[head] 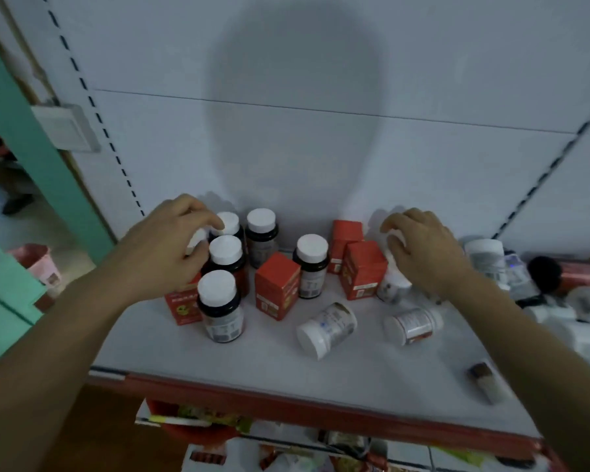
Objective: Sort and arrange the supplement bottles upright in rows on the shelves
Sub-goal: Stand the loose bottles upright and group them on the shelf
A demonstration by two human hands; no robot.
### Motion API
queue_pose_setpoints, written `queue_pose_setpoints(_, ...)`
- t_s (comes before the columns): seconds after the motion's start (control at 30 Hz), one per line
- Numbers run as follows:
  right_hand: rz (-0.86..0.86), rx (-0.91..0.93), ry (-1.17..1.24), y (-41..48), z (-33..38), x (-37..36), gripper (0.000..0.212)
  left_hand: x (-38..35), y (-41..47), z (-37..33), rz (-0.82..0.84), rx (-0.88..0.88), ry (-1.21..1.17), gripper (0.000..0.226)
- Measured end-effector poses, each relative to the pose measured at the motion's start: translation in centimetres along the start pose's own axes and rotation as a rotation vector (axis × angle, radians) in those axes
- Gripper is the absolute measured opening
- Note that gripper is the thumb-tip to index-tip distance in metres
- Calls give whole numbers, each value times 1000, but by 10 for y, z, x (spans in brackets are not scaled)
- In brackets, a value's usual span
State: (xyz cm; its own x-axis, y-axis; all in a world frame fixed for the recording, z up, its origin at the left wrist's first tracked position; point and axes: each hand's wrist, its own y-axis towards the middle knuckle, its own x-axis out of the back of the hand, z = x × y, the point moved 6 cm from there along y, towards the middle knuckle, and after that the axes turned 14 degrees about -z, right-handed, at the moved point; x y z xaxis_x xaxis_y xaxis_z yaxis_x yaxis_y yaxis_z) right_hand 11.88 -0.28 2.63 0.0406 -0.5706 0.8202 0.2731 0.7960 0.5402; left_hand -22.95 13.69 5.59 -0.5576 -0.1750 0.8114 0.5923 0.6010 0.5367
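Left hand point(171, 243) grips a far-left capped bottle point(197, 239); right hand point(423, 250) curls around a white bottle point(391, 286) farther right.

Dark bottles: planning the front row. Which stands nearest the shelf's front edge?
The dark bottle at the front of the left cluster, beside a red box; the others stand farther back.

- Dim, bluish light comes from behind the camera, throwing a large rounded shadow point(297, 107) on the white back panel point(474, 63).
- Small soft shadows sit behind the left hand point(171, 247) and right hand point(423, 253).
- The slotted uprights point(97, 112) bow at the frame edges.
- The small vial point(487, 381) and right-side bottles point(487, 260) are blurred.
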Motion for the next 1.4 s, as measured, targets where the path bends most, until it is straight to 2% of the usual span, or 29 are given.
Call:
queue_pose_setpoints(0.2,76,-18,-8,-52,-76,22,22,-62,41,-109,73,-225,-173,19)
queue_pose_setpoints(0.33,48,80,-97,-86,-85,21,46,-125,36,-181,246,-336,-247,19)
queue_pose_setpoints(0.4,76,43,-167,-96,-95,22,56,-146,40,-197,229,-305,-239,14)
queue_pose_setpoints(0.5,135,-109,-98,-97,-119,28,56,-153,44,-202,135,-221,-252,7)
queue_pose_setpoints(0.57,216,-118,-58,-94,-127,27,60,-150,32,-197,123,-190,-268,3)
queue_pose_setpoints(0.63,319,-107,-42,-93,-129,21,74,-145,16,-187,131,-133,-247,2)
queue_pose_setpoints(0.67,334,-98,-55,-90,-129,20,78,-143,10,-181,131,-116,-212,4)
queue_pose_setpoints(0.73,250,-73,-74,-81,-126,16,68,-137,0,-174,132,-122,-148,6)
queue_pose_setpoints(0.83,76,-48,1,-68,-116,8,50,-135,-7,-172,173,-96,-133,27)
queue_pose_setpoints(0.97,46,-89,242,-63,-110,-1,49,-140,-29,-170,286,2,-64,52)
queue_pose_setpoints(1.07,-87,-252,601,-68,-107,14,47,-155,-61,-158,445,174,-61,82)
queue_pose_setpoints(1.1,-124,-314,718,-71,-103,19,48,-156,-69,-155,440,223,-70,93)
queue_pose_setpoints(1.17,-132,-367,868,-76,-86,27,52,-154,-79,-152,316,305,-107,99)
queue_pose_setpoints(1.23,-13,-374,956,-79,-62,23,51,-146,-86,-152,123,451,-206,92)
queue_pose_setpoints(1.3,138,-356,933,-83,-36,9,41,-133,-98,-150,-86,635,-316,70)
queue_pose_setpoints(1.37,192,-344,873,-84,-17,-4,35,-118,-114,-151,-234,761,-360,46)
queue_pose_setpoints(1.4,195,-337,871,-84,-9,-8,35,-110,-121,-151,-287,810,-365,41)
